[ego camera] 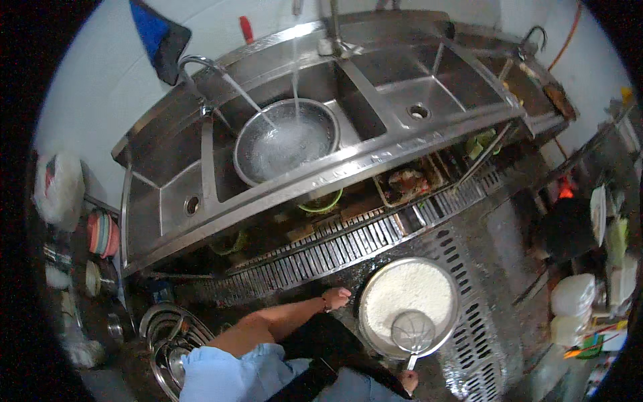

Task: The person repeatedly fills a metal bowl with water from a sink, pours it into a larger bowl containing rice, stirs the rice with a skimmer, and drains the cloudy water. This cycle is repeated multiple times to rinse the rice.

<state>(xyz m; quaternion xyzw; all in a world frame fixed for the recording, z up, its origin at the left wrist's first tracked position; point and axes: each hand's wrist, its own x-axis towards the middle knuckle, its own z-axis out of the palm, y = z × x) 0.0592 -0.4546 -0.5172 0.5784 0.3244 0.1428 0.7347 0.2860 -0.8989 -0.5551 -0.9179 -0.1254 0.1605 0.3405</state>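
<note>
My left hand (337, 297) is loosely closed, low beside a large round metal basin (454, 321); whether it holds anything is not visible. White granular food, perhaps rice, fills much of this basin. My right hand (409, 380) grips the handle of a round wire-mesh strainer (413, 329), whose bowl rests over the white food near the basin's lower rim. In the stainless steel sink (361, 103) ahead, another metal bowl (286, 140) holds water, with streams running into it from a curved faucet (201, 60) and from above.
A slatted floor drain (321, 261) runs below the sink, beside a perforated metal grate (474, 321). Stacked metal bowls (168, 346) lie at lower left. A tray (387, 196) with food scraps is under the sink. Plastic bags (572, 301) stand at right.
</note>
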